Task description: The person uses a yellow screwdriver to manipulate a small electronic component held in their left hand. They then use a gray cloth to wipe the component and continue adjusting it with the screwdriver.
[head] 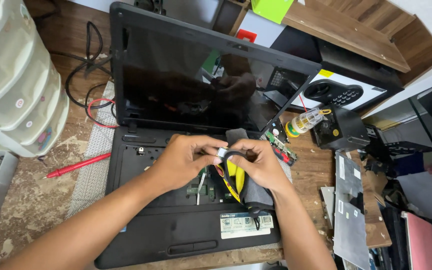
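Observation:
My left hand [183, 160] and my right hand [257, 162] meet above an open black laptop [176, 235] whose keyboard is removed, exposing a green board and a white ribbon cable [200, 184]. Between the fingertips of both hands sits a small white part [221, 152]. My right hand also grips a dark grey pouch with a yellow lining [243, 185], which hangs down over the laptop base. The dark laptop screen [191, 80] stands upright behind the hands.
A stack of translucent plastic drawers [16, 75] stands at left. A red probe [78, 165] and black and red cables [93, 97] lie on the worn wooden bench. Right of the laptop: a screwdriver with a clear handle [306, 121], a green circuit board [280, 142], a black box [343, 131], grey panels [350, 210].

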